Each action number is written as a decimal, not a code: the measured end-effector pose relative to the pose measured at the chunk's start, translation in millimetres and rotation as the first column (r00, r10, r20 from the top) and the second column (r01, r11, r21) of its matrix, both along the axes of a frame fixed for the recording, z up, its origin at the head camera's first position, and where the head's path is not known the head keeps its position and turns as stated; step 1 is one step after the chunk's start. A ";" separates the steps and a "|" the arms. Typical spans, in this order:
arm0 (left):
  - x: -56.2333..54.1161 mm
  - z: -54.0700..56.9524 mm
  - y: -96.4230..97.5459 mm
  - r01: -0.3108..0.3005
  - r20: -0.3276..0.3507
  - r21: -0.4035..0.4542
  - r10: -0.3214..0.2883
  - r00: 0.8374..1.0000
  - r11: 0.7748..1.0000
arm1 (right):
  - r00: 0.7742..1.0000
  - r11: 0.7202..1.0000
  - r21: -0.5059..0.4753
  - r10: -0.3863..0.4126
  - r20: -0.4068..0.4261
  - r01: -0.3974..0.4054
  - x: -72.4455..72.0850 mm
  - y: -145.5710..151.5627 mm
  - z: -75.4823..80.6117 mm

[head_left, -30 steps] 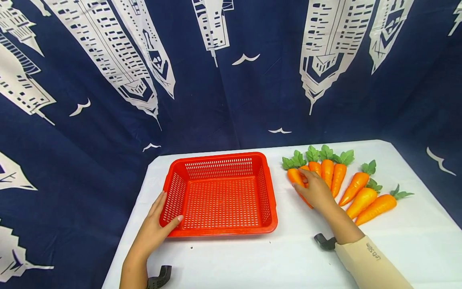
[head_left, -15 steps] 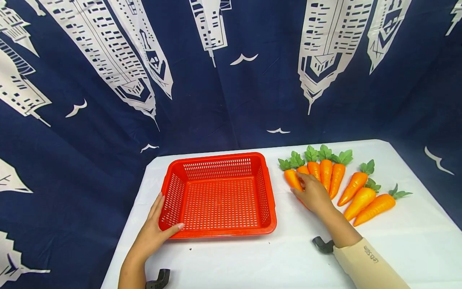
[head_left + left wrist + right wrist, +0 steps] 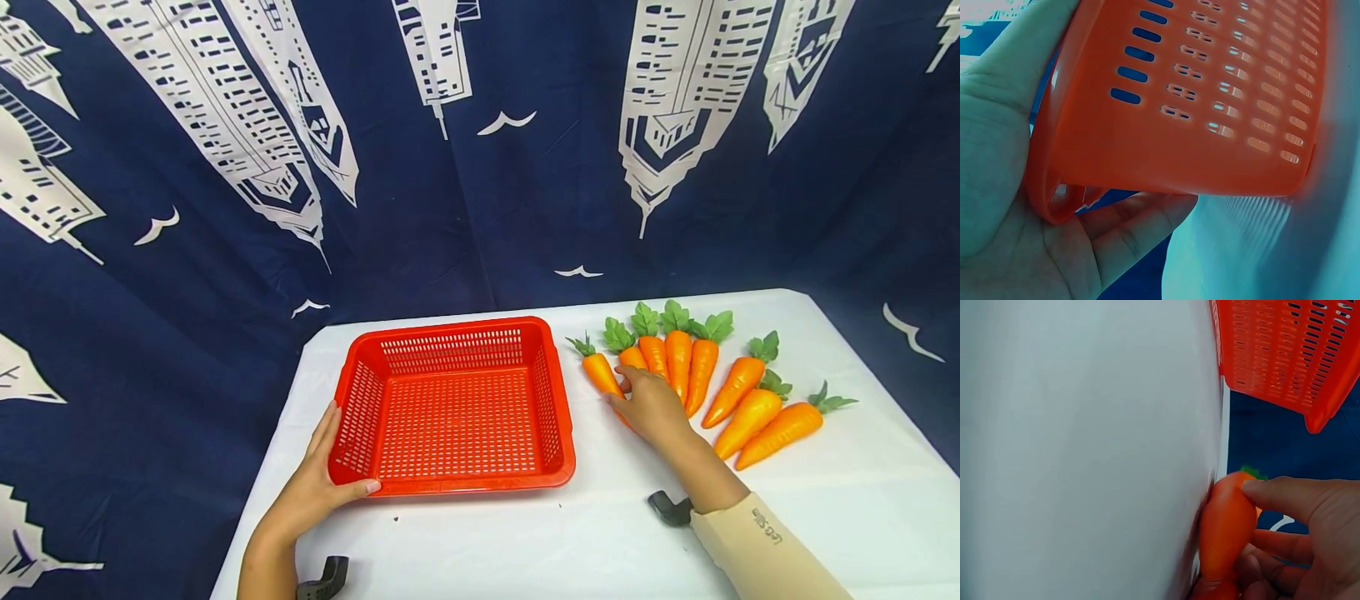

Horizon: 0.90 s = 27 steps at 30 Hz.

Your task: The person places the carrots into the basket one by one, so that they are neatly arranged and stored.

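A red plastic basket [image 3: 457, 421] with slotted walls stands on the white table, nothing inside it. At its near left corner my left hand [image 3: 307, 487] holds the rim, thumb on the front edge and fingers along the left side; the left wrist view shows the corner wall [image 3: 1166, 150] between them. To the right of the basket, my right hand [image 3: 652, 404] pinches an orange carrot [image 3: 600, 372] with green leaves, the leftmost of the row. In the right wrist view the thumb presses this carrot [image 3: 1229, 519] close over the table, fingers on its other side; its tip is hidden.
Several more carrots [image 3: 678, 358] lie fanned out beyond and right of my right hand, with three [image 3: 750, 417] in a separate group farther right. A dark blue curtain [image 3: 525, 208] with white building prints hangs behind the white table [image 3: 510, 550].
The pinched carrot has moved left, away from the row, and its leafy top has swung toward the basket. My right hand shifts slightly with it. The left hand's thumb has lowered onto the front rim.
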<state>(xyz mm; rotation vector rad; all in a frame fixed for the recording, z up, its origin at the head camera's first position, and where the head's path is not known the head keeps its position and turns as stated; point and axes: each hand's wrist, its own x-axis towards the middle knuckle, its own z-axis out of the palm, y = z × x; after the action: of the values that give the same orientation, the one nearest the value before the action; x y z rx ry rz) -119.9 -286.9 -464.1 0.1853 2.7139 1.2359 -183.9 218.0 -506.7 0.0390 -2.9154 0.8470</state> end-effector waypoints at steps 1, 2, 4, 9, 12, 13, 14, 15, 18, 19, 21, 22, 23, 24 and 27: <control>0.2 0.4 0.2 0.000 0.000 0.005 0.000 1.000 1.000 | 1.000 1.000 -0.004 -0.002 0.001 0.002 -0.1 0.5 0.4; 0.4 1.1 0.5 0.000 0.000 0.008 0.000 1.000 1.000 | 1.000 1.000 -0.008 -0.005 0.002 0.005 -0.2 1.0 1.1; 0.8 2.2 0.9 -0.002 0.002 0.007 0.002 1.000 1.000 | 1.000 1.000 -0.024 -0.015 0.007 0.016 -0.2 2.1 3.1; 1.8 4.2 1.2 -0.008 0.011 0.005 0.008 1.000 1.000 | 0.999 0.997 -0.074 -0.022 0.047 0.026 0.2 4.7 9.0; 2.5 4.6 2.1 -0.011 0.022 0.006 0.011 1.000 1.000 | 0.997 0.992 -0.121 -0.011 0.071 0.019 1.7 5.8 12.4; 2.8 4.8 2.6 -0.015 0.026 0.008 0.015 1.000 1.000 | 0.997 0.991 -0.134 -0.006 0.077 0.017 2.2 6.1 13.6; 3.1 4.9 3.0 -0.017 0.029 0.005 0.017 0.999 1.000 | 0.997 0.989 -0.148 -0.003 0.083 0.015 2.5 6.4 14.8; 3.4 5.1 3.5 -0.019 0.029 0.004 0.019 0.999 1.000 | 0.996 0.987 -0.163 0.002 0.088 0.012 2.6 6.7 16.0; 4.7 5.5 5.2 -0.024 0.028 0.003 0.024 0.999 1.000 | 0.994 0.980 -0.200 0.018 0.107 0.004 1.7 7.7 20.0; 5.0 5.3 5.7 -0.023 0.026 0.005 0.023 0.999 1.000 | 0.993 0.977 -0.215 0.023 0.115 0.002 1.2 8.1 21.3; 5.5 4.4 6.8 -0.023 0.025 0.006 0.023 0.999 1.000 | 0.992 0.971 -0.238 0.031 0.125 0.000 0.2 9.0 24.5; 5.7 3.7 7.5 -0.025 0.026 0.006 0.025 0.999 1.000 | 0.991 0.969 -0.248 0.036 0.130 -0.002 -0.1 9.4 26.5; 5.7 2.9 8.3 -0.026 0.028 0.006 0.026 0.999 1.000 | 0.990 0.966 -0.257 0.041 0.135 -0.005 -0.6 9.9 28.2; 5.8 2.0 9.0 -0.027 0.027 0.002 0.027 0.999 1.000 | 0.989 0.964 -0.267 0.046 0.137 -0.008 -0.7 10.0 30.4; 6.6 0.5 11.7 -0.027 0.018 -0.003 0.027 0.999 1.000 | 0.986 0.954 -0.298 0.070 0.149 -0.022 -0.7 10.0 38.1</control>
<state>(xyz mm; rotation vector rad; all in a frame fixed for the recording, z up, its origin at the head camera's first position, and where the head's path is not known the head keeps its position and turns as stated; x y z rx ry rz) -113.3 -275.1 -463.5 0.1371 2.7112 1.2345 -184.6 228.0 -468.5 0.0163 -2.9026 1.3445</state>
